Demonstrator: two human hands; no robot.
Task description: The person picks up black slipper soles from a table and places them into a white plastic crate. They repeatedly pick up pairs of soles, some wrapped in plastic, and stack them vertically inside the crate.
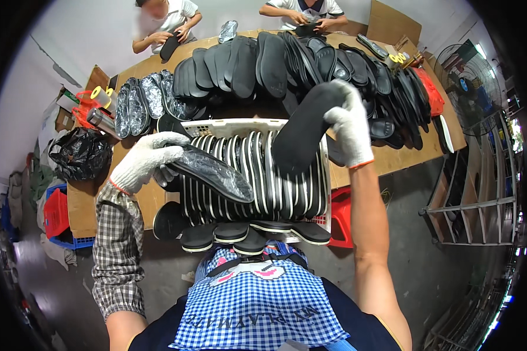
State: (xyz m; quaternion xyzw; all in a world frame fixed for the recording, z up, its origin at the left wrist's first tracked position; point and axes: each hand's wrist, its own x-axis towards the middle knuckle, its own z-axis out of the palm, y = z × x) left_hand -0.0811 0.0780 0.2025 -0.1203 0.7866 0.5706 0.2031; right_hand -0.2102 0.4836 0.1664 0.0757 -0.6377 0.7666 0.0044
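My left hand [149, 159], in a white knit glove, grips a dark shoe sole [215, 174] whose shiny face looks like clear film. The sole tilts over the left part of a white plastic crate [240, 125]. In my right hand [351, 124], also gloved, a matte black sole [301, 131] is pinched near its upper end, above the crate's right side. Rows of black soles with white edges [255, 193] stand on edge inside the crate. Several more black soles [249, 241] lie along its near edge.
Across the cardboard-covered table [386, 167] runs a long pile of black soles [240, 67]. Film-wrapped soles [132, 108] lie at the left, near tape rolls [101, 96] and a black plastic bag [81, 153]. Two co-workers handle soles at the far side. A metal rack [474, 193] stands right.
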